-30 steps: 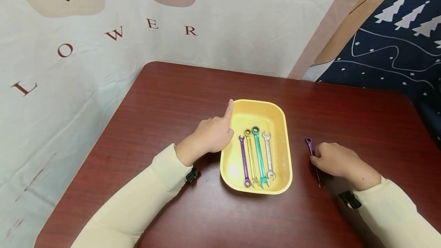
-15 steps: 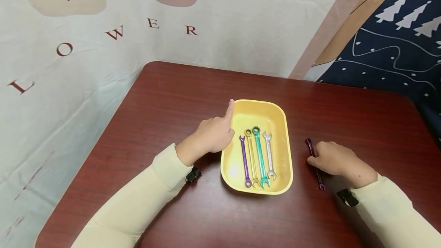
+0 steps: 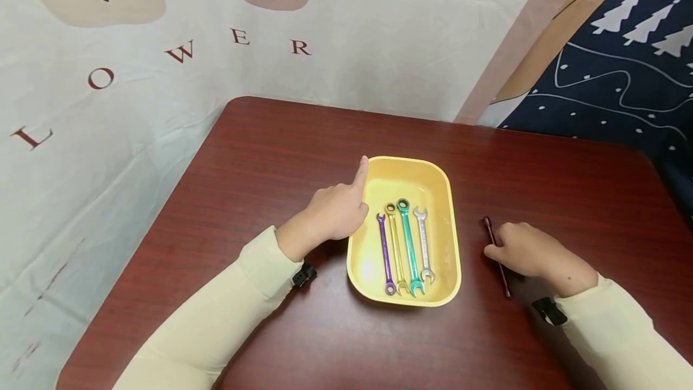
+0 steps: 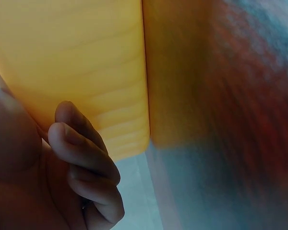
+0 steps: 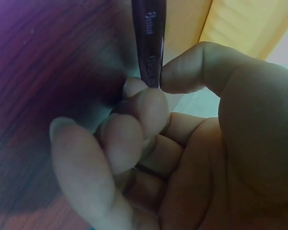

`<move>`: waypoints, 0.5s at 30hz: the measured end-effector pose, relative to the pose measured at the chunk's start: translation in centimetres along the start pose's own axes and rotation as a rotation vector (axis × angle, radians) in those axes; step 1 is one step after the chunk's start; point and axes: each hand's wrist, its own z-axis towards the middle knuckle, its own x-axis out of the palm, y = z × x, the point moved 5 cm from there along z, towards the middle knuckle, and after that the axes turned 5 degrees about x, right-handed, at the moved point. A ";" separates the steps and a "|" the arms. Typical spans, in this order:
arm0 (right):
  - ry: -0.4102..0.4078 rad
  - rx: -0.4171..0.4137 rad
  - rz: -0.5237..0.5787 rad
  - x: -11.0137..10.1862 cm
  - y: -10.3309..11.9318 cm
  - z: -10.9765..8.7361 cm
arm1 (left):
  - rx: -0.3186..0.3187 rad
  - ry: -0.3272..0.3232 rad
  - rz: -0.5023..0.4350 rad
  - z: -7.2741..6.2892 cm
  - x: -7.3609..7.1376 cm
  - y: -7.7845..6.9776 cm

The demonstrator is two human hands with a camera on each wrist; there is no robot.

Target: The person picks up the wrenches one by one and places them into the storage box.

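Observation:
My left hand (image 3: 338, 210) holds the left side of a yellow plastic basin (image 3: 453, 239), its index finger pointing along the rim. In the left wrist view, several curled fingers (image 4: 86, 148) lie against the basin's outer wall. Inside the basin, side by side, lie a purple wrench (image 3: 385, 251), a gold wrench (image 3: 396, 245), a teal wrench (image 3: 408, 245) and a silver wrench (image 3: 423, 242). To the right of the basin, my right hand (image 3: 527, 250) pinches another dark purple wrench (image 5: 151, 43) by its shaft, close over the table. Small lettering shows on that shaft.
The dark red wooden table (image 3: 292, 149) spreads around the basin. A pale curtain (image 3: 379, 47) with printed letters hangs behind it, and a navy cloth (image 3: 612, 83) with white trees hangs at the right.
In my right hand the purple wrench has turned about its length, so it now appears edge-on. The left hand and the basin stay as they were.

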 end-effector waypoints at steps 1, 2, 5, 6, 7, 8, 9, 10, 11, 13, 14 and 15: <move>0.000 -0.001 0.004 0.0 0.0 0.0 | 0.000 0.000 -0.001 0.0 0.0 0.0; 0.001 -0.001 0.008 0.0 0.0 0.1 | 0.000 0.000 -0.001 0.0 0.0 0.0; 0.007 0.000 0.025 0.1 -0.1 0.2 | 0.000 0.001 -0.006 -0.1 0.0 0.0; 0.010 0.003 0.032 0.1 -0.1 0.2 | 0.000 0.001 -0.007 -0.1 0.0 0.0; 0.010 0.004 0.035 0.1 -0.1 0.2 | 0.000 0.000 -0.007 -0.1 0.0 0.0; 0.009 0.000 0.036 0.1 -0.1 0.2 | 0.000 0.000 -0.006 -0.1 0.0 0.0; 0.006 -0.004 0.036 0.1 -0.1 0.2 | 0.001 -0.001 -0.005 -0.1 0.0 0.0; 0.002 -0.007 0.034 0.2 -0.1 0.2 | 0.002 -0.002 -0.005 -0.1 0.0 0.0; 0.000 -0.010 0.031 0.2 -0.1 0.2 | 0.004 -0.002 -0.004 -0.1 0.0 0.0; -0.003 -0.018 0.024 0.2 -0.1 0.2 | 0.003 -0.002 -0.001 0.0 0.0 0.1; -0.002 -0.019 0.021 0.2 -0.1 0.1 | 0.002 -0.002 0.001 0.0 0.0 0.1; -0.004 -0.022 0.018 0.2 -0.1 0.1 | 0.001 -0.001 0.001 -0.1 0.0 0.1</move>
